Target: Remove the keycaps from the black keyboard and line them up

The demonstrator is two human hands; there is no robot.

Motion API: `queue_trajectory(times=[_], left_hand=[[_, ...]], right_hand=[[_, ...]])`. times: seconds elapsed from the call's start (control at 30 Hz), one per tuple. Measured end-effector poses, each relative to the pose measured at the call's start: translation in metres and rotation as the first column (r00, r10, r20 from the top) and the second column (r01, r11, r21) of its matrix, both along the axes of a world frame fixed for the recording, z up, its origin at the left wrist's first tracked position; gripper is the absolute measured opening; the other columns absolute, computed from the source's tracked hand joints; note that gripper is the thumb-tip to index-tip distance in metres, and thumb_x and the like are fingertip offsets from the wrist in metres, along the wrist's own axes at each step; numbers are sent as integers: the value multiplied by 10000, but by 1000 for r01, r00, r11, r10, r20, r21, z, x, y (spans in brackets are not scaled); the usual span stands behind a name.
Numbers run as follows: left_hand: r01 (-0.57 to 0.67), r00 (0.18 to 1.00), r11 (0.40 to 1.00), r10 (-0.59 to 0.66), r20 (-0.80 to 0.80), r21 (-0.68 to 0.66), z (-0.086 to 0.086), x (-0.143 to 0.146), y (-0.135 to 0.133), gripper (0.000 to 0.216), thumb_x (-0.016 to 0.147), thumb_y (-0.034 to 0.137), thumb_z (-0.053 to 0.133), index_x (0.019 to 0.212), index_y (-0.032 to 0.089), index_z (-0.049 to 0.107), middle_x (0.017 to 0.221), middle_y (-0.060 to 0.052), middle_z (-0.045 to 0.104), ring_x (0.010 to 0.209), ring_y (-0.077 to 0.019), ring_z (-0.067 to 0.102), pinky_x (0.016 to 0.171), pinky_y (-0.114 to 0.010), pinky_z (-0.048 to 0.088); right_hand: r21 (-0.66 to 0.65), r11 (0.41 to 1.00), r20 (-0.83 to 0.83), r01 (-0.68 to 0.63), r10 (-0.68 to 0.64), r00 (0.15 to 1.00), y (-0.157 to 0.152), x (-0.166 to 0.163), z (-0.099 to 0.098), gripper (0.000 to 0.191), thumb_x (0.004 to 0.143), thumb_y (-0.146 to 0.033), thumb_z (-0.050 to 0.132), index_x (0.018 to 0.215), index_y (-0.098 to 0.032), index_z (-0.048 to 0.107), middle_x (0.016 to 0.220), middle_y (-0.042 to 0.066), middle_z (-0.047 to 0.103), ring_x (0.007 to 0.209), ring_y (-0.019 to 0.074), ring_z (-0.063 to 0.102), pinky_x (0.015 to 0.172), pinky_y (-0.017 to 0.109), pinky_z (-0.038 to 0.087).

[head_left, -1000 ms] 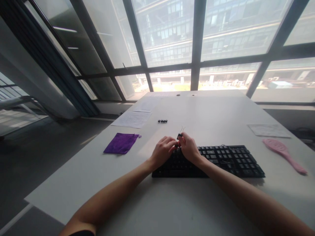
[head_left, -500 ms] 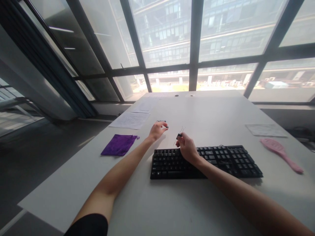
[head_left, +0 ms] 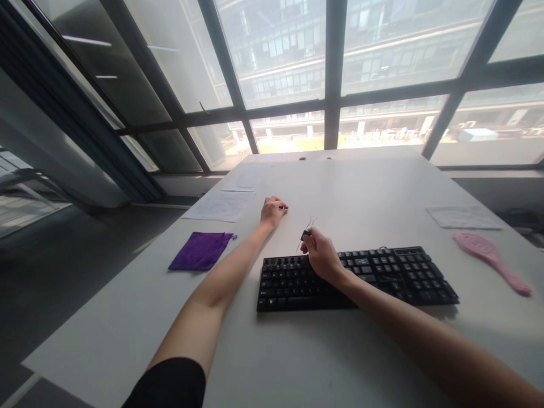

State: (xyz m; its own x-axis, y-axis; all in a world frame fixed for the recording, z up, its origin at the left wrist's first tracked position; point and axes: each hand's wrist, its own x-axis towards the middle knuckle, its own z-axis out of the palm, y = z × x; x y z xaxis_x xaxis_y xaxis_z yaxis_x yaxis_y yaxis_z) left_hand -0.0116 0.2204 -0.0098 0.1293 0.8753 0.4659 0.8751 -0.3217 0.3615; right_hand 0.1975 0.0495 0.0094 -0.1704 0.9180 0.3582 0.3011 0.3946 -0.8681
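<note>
Curls the left hand [head_left: 273,212] over the table [head_left: 238,351], with black keycaps [head_left: 282,208] at its fingertips; cannot tell whether pinched or just touched. Holds the wire tool [head_left: 305,234] between thumb and fingers of the right hand [head_left: 323,256], by the keyboard [head_left: 361,265]'s far edge.

- 12 o'clock: tall dark-framed windows [head_left: 272,62], hazy with daylight, a pale building [head_left: 391,51] beyond.
- 11 o'clock: two light streaks [head_left: 87,41] on the glass.
- 10 o'clock: dark blue curtain [head_left: 70,107].
- 9 o'clock: grey floor [head_left: 110,238].
- 6 to 12 o'clock: white table [head_left: 365,198].
</note>
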Motion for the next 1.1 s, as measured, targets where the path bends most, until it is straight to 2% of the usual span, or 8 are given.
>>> queue_trajectory(times=[0.2,0.43,0.63,0.77,1.1], left_hand=[[-20,1000,1000,20,-4,14,-1,3,7,86,793,149,738,845,215,752,1000,-75,628,1044,-261,489,939,-384,448],[-51,998,997,50,23,49,-2,-5,4,154,805,200,750,956,213,723,1041,-78,613,1065,-261,485,950,-377,430],[-220,976,975,220,4,36,-3,-38,0,261,794,203,760,1030,195,647,1074,-84,602,1066,-254,495,946,-357,392],[-292,956,956,292,5,2,-6,-52,7,379,756,277,807,1060,178,604,1075,-98,587,1067,-264,494,960,-368,365],[-270,963,962,269,31,48,-19,-55,32,459,711,358,838,1069,207,593,1082,-96,586,1075,-286,519,966,-394,383]], right_hand=[[2,1000,6,-14,14,1000,-1,0,1,172,973,-273,422,831,-224,507,687,10,660,643,164,620,635,258,414],[2,1000,1,-19,19,1000,0,1,0,182,973,-265,418,816,-222,501,692,12,658,647,163,612,636,261,409],[1,999,-3,-32,32,999,-1,1,0,168,970,-260,424,824,-223,498,699,11,658,653,162,612,643,264,407],[9,1000,-1,-29,29,1000,-1,1,-1,195,975,-265,417,802,-220,496,695,11,657,646,158,606,641,264,402],[0,1000,-17,-27,27,999,1,0,-3,172,966,-260,431,815,-219,503,695,10,659,642,157,605,635,253,405]])
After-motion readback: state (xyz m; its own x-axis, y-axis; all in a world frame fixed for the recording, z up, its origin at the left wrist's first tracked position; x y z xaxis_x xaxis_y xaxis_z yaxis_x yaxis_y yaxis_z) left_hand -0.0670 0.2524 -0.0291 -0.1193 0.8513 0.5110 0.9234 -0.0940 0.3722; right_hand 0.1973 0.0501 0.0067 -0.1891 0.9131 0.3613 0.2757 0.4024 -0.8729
